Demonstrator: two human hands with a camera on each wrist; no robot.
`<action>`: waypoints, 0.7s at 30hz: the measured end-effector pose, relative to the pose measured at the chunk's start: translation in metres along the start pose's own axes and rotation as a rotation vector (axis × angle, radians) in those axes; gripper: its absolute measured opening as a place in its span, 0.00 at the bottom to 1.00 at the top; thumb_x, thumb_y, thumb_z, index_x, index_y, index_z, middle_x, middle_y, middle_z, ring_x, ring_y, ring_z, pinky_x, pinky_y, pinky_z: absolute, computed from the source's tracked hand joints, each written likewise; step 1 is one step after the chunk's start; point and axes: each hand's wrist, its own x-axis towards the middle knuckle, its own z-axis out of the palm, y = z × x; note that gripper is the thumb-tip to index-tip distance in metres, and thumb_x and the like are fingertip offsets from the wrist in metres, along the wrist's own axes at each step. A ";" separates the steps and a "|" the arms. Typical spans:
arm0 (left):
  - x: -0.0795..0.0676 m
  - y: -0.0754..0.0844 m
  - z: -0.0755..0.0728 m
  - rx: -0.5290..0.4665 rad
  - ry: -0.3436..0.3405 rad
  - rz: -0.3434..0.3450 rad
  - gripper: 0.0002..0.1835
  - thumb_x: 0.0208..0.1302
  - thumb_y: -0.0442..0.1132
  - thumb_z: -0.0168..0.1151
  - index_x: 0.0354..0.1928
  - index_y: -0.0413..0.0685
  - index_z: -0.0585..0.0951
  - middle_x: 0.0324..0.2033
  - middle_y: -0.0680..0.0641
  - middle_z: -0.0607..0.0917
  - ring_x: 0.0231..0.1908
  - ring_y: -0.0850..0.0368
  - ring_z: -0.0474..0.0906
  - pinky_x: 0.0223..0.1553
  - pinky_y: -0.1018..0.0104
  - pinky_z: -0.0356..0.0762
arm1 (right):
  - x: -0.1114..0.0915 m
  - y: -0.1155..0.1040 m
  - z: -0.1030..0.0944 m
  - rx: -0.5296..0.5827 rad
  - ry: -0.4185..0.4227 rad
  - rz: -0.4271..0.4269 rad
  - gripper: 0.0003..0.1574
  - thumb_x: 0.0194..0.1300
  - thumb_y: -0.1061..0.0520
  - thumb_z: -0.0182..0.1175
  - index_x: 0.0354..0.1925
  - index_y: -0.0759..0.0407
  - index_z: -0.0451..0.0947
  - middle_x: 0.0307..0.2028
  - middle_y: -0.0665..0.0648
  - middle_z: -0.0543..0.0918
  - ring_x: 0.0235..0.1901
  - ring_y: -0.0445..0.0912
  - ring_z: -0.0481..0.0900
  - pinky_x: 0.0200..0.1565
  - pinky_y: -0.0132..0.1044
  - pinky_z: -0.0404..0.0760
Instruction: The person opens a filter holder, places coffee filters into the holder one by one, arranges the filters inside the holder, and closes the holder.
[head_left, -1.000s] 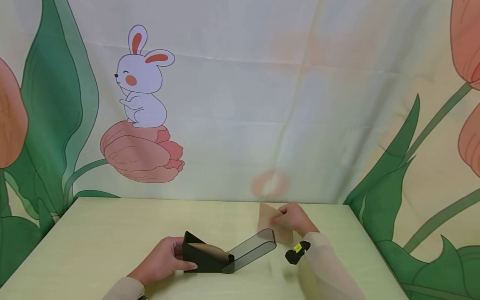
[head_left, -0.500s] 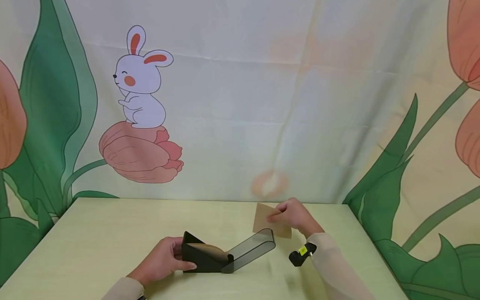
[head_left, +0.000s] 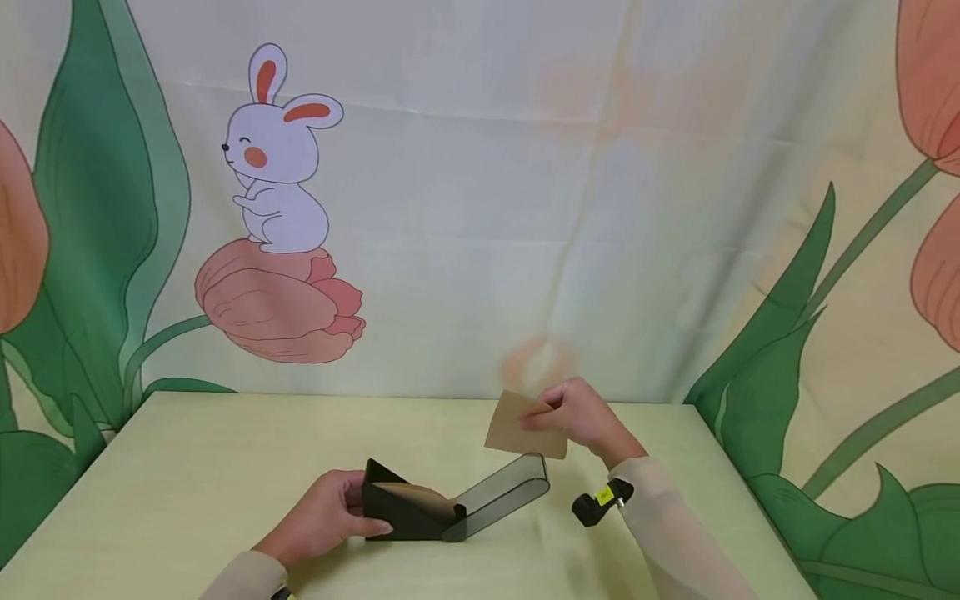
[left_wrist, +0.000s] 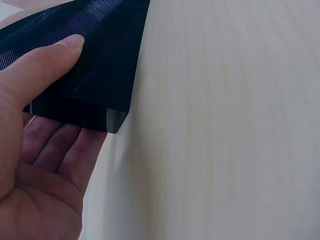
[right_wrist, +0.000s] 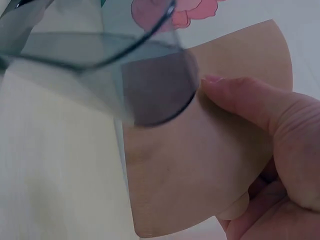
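Note:
In the head view my left hand [head_left: 322, 512] grips the left end of a black filter box [head_left: 412, 518], thumb on its front side. Inside the box stand more brown paper filters [head_left: 408, 494]. A see-through smoky lid [head_left: 510, 492] slants up to the right from the box, swung open. My right hand [head_left: 588, 417] pinches a brown paper coffee filter [head_left: 510, 423], fan-shaped, above and behind the lid's raised end. From the right wrist, the filter [right_wrist: 170, 170] shows partly behind the tinted lid [right_wrist: 160, 95]. The left wrist view has the thumb lying across the ribbed black box [left_wrist: 105, 65].
Everything is over a pale wooden table [head_left: 247, 450]. Behind it hangs a cloth backdrop [head_left: 450, 208] printed with a rabbit and tulips. A small black device with a yellow label [head_left: 603, 498] sits at the right wrist.
My right hand has lifted the coffee filter and carried it a little to the left. My left hand and the box stay nearly in place, the lid still swung up.

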 end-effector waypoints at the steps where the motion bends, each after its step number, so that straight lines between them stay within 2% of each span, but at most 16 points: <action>1: 0.000 0.000 0.000 0.000 0.000 0.003 0.24 0.52 0.39 0.81 0.51 0.42 0.84 0.44 0.45 0.91 0.43 0.53 0.89 0.43 0.70 0.83 | 0.000 -0.004 0.000 0.004 -0.005 -0.013 0.13 0.53 0.52 0.80 0.24 0.57 0.87 0.29 0.49 0.87 0.34 0.45 0.80 0.35 0.36 0.79; 7: -0.001 0.000 -0.001 0.002 -0.001 0.005 0.24 0.52 0.39 0.81 0.51 0.42 0.84 0.43 0.44 0.91 0.42 0.54 0.89 0.43 0.70 0.83 | -0.006 -0.031 0.002 0.042 -0.029 -0.081 0.12 0.54 0.52 0.80 0.24 0.57 0.87 0.27 0.49 0.87 0.33 0.44 0.80 0.35 0.36 0.79; 14: 0.000 0.001 0.000 0.016 0.004 0.010 0.25 0.52 0.39 0.82 0.51 0.42 0.84 0.43 0.44 0.91 0.42 0.55 0.88 0.43 0.70 0.83 | -0.011 -0.055 0.013 0.068 -0.065 -0.181 0.09 0.53 0.54 0.80 0.24 0.53 0.89 0.22 0.46 0.82 0.28 0.42 0.72 0.30 0.32 0.70; 21: 0.000 0.001 0.001 0.024 0.012 0.011 0.24 0.52 0.39 0.82 0.51 0.41 0.85 0.43 0.44 0.91 0.42 0.55 0.88 0.42 0.70 0.83 | -0.015 -0.066 0.028 0.122 -0.096 -0.209 0.08 0.54 0.55 0.79 0.27 0.57 0.90 0.26 0.47 0.87 0.30 0.41 0.81 0.33 0.33 0.80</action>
